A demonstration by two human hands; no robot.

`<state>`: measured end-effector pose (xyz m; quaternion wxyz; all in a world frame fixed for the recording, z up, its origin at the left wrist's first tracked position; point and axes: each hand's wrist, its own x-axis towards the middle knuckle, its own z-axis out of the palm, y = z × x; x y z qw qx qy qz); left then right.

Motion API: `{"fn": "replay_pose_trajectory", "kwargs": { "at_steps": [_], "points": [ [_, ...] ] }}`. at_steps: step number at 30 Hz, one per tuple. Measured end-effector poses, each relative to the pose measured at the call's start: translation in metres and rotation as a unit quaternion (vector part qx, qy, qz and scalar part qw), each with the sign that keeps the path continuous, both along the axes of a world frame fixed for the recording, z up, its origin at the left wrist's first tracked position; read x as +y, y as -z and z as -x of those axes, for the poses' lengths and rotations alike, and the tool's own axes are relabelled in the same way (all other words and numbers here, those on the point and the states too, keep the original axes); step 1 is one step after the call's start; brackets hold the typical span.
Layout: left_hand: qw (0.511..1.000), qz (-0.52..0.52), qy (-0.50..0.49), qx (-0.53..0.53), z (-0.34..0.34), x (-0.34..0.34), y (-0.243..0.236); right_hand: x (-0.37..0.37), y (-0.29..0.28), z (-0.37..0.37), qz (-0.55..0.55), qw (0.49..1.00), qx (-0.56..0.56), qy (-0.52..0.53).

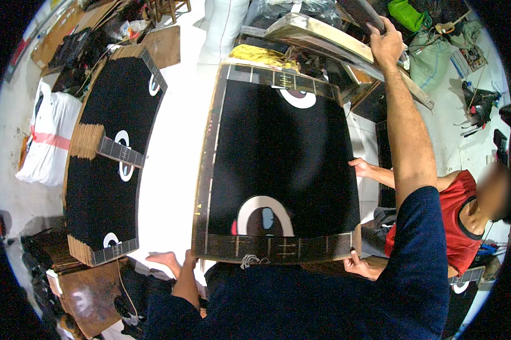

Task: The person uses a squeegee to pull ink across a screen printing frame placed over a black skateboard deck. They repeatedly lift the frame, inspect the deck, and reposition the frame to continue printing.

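My right arm reaches far ahead to the right. My right hand [387,44] is closed around the edge of a long dark bar [358,12], cut off by the upper rim. Close to my body, my left hand [191,259] is at the near left corner of a large black panel [283,144]; its fingers are hidden. White-ringed eye shapes show on the panel, and dark strips with pale marks run along its borders. A co-worker in a red top has one hand [359,166] at the panel's right edge and another [358,265] at its near right corner.
To the left stands a stack of black sheets [105,192] with eye prints and brown edges. A pale wooden beam [323,41] lies beyond the panel, near a yellow cloth [261,55]. A white wrapped bundle [50,133] and a pale green sack [428,59] stand farther out.
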<state>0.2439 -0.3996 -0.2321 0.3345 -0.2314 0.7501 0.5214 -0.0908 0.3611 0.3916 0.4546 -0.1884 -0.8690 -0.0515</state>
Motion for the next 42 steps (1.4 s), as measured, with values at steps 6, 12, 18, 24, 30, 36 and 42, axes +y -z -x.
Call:
{"fn": "replay_pose_trajectory", "kwargs": {
  "at_steps": [6,12,18,24,30,36,42],
  "points": [
    [0.991,0.115,0.055,0.044,-0.065,0.014,-0.045,0.005,-0.011,0.003,0.032,0.999,-0.009,-0.007],
    [0.989,0.113,-0.076,0.06,-0.087,0.035,-0.042,0.013,-0.006,0.005,0.03,0.999,-0.018,0.005],
    [0.969,0.148,-0.169,0.099,-0.092,0.026,-0.033,0.018,-0.005,0.004,0.034,0.998,-0.042,0.044],
    [0.938,0.288,-0.046,0.185,-0.062,0.011,-0.053,0.021,-0.004,0.004,0.096,0.994,-0.048,0.025],
    [0.832,0.299,-0.017,0.467,0.044,0.025,-0.156,0.018,-0.005,0.004,0.054,0.998,-0.036,0.014],
    [0.81,0.103,-0.087,0.571,0.197,0.105,-0.233,0.006,-0.001,-0.001,0.042,0.999,-0.024,0.004],
    [0.774,0.11,-0.08,0.618,0.276,0.148,-0.28,0.009,0.004,-0.004,0.025,0.999,-0.023,-0.033]
  ]
}}
